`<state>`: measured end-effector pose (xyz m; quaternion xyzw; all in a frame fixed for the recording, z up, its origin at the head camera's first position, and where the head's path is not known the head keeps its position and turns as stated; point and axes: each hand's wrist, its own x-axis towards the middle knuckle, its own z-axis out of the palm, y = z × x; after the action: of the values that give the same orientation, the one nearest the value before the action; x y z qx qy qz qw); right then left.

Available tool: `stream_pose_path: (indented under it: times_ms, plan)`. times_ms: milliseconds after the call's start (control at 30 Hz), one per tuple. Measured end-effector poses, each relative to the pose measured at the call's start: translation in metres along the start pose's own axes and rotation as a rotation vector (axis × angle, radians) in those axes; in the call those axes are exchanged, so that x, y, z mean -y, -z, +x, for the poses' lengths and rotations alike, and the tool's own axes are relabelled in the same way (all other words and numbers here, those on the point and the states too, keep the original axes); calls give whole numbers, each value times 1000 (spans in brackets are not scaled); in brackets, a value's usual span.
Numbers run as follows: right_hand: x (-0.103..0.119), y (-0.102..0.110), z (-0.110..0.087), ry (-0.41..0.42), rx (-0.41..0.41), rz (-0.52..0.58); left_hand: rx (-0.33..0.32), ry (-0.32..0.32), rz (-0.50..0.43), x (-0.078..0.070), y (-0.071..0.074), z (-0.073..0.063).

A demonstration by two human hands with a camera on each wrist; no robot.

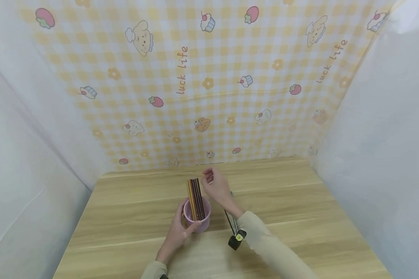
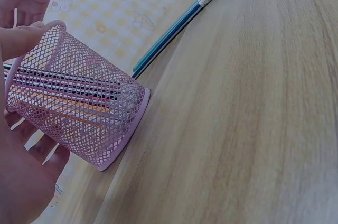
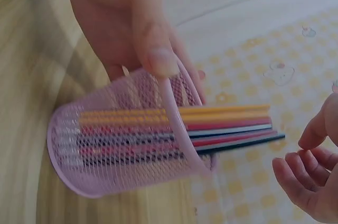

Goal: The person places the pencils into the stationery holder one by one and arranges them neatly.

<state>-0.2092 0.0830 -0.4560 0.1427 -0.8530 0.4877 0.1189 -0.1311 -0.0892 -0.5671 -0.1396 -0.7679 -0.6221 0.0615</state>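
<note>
Since I'm only watching this through the cameras, take my reasoning as a guess. Starting on the left, the left hand (image 1: 178, 229) has its fingers curled round a pink mesh cup (image 1: 203, 226), thumb by the near rim, so it's a proper grip. Probably that's to stop the cup tipping, because the pencils in the cup (image 1: 196, 198) stick well out of the top and look a bit top-heavy to me. The cup itself seems to be standing upright on the table (image 1: 286, 197).

Just right of the pencil tops is the right hand (image 1: 217, 189), fingers loosely bent, half open, and I can't see anything in it. I'd say it's up there because that's the handy height for the cup's mouth. Further right, partly under that arm, the loose pencils (image 2: 174, 32) lie side by side, within easy reach I reckon.

Counts: one cup, two hands, two loose pencils (one teal, one dark blue). Inside the cup I get maybe six or more, two orangey, the rest reddish, pale or dark, but they overlap too much for an exact number.
</note>
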Motion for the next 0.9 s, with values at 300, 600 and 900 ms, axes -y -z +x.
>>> stream_pose_path:
  times_ms: [300, 600, 900]
  plan:
    - [-24, 31, 11, -84, -40, -34, 2, 35, -25, -3, 0, -1]
    - [-53, 45, 9, -226, 40, -125, 6, 25, -20, -2, 1, -1]
    - [-89, 50, 1, -353, 120, -186, 4, 19, -14, -1, 0, -1]
